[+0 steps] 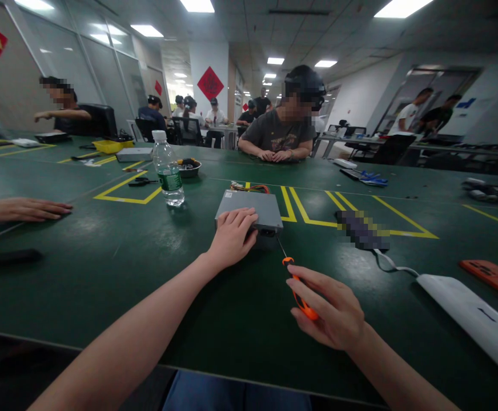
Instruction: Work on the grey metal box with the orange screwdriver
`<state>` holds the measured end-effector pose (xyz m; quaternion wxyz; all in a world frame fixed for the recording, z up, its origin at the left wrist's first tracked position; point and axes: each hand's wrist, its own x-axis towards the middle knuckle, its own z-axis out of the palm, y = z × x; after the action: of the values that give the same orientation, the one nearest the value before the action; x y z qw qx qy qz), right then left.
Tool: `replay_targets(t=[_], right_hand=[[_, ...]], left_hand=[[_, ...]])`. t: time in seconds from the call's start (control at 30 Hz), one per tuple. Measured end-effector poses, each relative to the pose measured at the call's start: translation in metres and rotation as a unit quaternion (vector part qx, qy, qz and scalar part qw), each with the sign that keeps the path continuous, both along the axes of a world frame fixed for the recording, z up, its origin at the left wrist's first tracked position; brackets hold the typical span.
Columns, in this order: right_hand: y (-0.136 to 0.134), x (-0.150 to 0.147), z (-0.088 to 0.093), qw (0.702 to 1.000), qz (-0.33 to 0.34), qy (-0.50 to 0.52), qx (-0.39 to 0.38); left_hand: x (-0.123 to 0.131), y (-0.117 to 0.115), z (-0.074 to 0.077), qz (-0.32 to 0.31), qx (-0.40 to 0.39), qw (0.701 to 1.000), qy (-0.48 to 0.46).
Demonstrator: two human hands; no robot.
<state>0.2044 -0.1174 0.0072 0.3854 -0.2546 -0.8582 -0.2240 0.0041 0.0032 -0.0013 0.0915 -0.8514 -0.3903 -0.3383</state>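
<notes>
A grey metal computer power supply unit [268, 206] lies on the green table, its cable bundle [251, 187] at the far side. My left hand [232, 235] grips its near left part, fingers over the top and thumb by the front edge. In my right hand [332, 308] is a screwdriver [304, 305] with an orange and black handle, held between thumb and fingers. Its thin shaft points up and away toward the unit's near right corner. Whether the tip sits in a screw is too small to tell.
Left of the unit stands a water bottle [169, 177], with a metal bowl [189, 166] behind it. To the right lie a white power bank [467, 314], a cable and an orange phone [495, 278]. Another person's hand [26, 209] rests at left; a person [281, 131] sits opposite.
</notes>
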Motion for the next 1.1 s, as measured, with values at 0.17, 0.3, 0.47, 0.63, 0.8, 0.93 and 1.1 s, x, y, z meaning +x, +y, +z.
replay_targets(t=[0.17, 0.3, 0.47, 0.63, 0.8, 0.93, 1.1], right_hand=[[-0.001, 0.003, -0.001, 1.0, -0.016, 0.006, -0.007], [0.0, 0.002, -0.003, 0.999, 0.004, -0.007, -0.033], [0.001, -0.003, -0.007, 0.997, 0.019, -0.037, -0.058], [0.004, -0.005, -0.011, 0.998, 0.04, 0.015, -0.05], [0.002, -0.005, -0.011, 0.995, 0.017, -0.029, -0.089], [0.0, -0.006, -0.007, 0.992, 0.017, -0.071, -0.107], [0.002, -0.007, -0.01, 0.998, 0.038, -0.005, -0.055]], left_hand=[[0.0, 0.0, 0.0, -0.003, -0.003, 1.0, -0.003], [0.0, 0.0, 0.001, -0.004, -0.007, 1.0, -0.006], [0.0, 0.0, 0.0, 0.0, -0.002, 1.0, -0.006], [0.0, 0.001, 0.0, -0.002, 0.0, 1.0, -0.004], [0.0, 0.001, 0.0, -0.001, -0.002, 1.0, -0.007], [0.0, 0.0, 0.0, -0.005, -0.003, 1.0, -0.009], [0.0, 0.0, 0.001, -0.005, -0.002, 1.0, -0.012]])
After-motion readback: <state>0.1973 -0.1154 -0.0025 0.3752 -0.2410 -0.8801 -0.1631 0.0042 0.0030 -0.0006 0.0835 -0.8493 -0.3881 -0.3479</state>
